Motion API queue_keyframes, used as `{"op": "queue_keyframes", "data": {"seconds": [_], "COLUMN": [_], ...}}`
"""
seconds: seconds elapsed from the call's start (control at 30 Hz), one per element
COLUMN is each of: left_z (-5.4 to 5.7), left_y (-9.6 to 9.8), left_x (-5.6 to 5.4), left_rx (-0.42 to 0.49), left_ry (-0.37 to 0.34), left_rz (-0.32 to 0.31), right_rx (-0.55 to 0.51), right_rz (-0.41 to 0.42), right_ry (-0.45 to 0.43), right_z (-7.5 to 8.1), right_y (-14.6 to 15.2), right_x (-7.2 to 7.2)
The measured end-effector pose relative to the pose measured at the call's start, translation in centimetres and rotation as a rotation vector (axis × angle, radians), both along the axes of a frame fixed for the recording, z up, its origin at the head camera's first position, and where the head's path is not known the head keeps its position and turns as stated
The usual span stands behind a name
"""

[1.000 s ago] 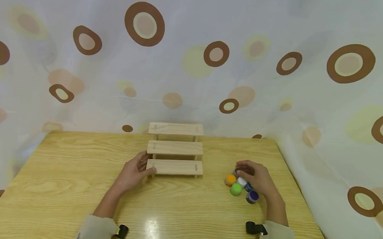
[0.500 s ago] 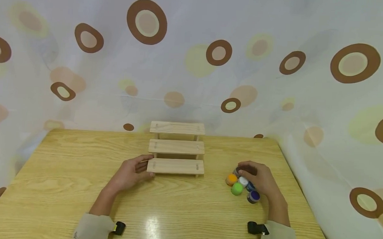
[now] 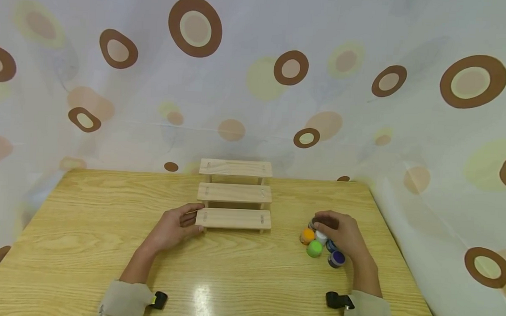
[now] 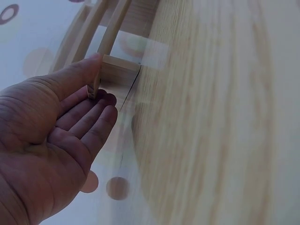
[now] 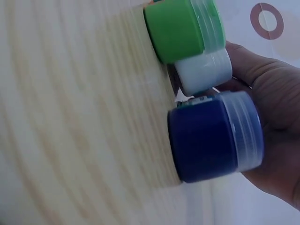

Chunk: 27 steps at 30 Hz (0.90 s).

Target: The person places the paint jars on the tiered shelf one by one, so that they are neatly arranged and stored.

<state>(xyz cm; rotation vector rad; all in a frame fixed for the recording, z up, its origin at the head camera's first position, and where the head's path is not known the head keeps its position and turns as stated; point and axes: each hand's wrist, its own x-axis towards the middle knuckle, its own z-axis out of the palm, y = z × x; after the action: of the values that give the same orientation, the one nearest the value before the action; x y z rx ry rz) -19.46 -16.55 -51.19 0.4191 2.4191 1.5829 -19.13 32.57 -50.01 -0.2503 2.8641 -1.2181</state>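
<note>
A three-tier wooden step rack point(image 3: 233, 218) stands towards the back of the table. My left hand point(image 3: 171, 230) grips the left end of its lowest board, with the thumb at the front corner and the fingers behind; the left wrist view shows the board's end point(image 4: 93, 86) between them. Over a cluster of small paint jars, my right hand point(image 3: 344, 232) holds a dark-topped jar point(image 3: 312, 223) between thumb and fingers; its fingertips are partly hidden. Beside it stand an orange jar point(image 3: 307, 236), a white jar point(image 5: 204, 72), a green jar point(image 5: 178, 30) and dark blue ones, including this jar point(image 5: 206, 140).
The wood-grain table point(image 3: 248, 275) reaches back to a white cloth point(image 3: 238, 96) printed with brown and yellow circles. That cloth also rises along the right side. Small black cameras point(image 3: 337, 301) sit at both wrists.
My left hand has shifted slightly left at the board's end, and its fingers have moved a little. My right hand stays at the jars. The head view has tilted and shifted slightly.
</note>
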Motion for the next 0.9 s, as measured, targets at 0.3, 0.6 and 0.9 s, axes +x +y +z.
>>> {"op": "queue_keyframes", "data": {"seconds": [0.3,0.6,0.9], "left_z": [-0.1,0.2,0.2], "left_y": [0.2,0.4,0.2], "left_x": [0.1,0.1,0.1], "left_rx": [0.007,0.004,-0.005], "left_ry": [-0.019,-0.016,-0.018], "left_rz": [0.002,0.01,0.018], "right_rx": [0.052,0.019,0.035], "right_rz": [-0.104,-0.151,-0.171], "right_ry": [0.085,0.051,0.067], "right_z": [-0.1,0.2,-0.1], "right_y": [-1.1,-1.6,-2.1], "right_x": [-0.2,-0.2,-0.6]}}
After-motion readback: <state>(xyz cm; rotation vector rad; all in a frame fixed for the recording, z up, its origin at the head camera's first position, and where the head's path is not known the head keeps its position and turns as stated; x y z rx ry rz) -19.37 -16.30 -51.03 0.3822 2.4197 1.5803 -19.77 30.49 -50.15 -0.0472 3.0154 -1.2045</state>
